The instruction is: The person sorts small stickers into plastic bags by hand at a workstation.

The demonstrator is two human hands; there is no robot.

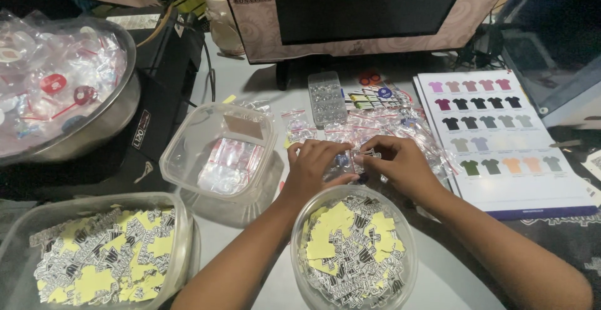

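My left hand (315, 167) and my right hand (395, 161) meet over the grey table, both pinching a small clear plastic bag (348, 160) with a black-and-white sticker at its mouth. Just in front of my hands stands a round clear tub (299, 232) full of yellow-backed stickers. A heap of small clear zip bags with red strips (375, 125) lies just beyond my fingers.
A square clear tub (181, 153) with bags sits to the left, a large tub of stickers (12, 235) at bottom left, a steel bowl (113, 106) of bagged badges at far left. A shirt colour chart (532, 178) lies right. A monitor (369, 3) and a clear compartment box (326, 98) stand behind.
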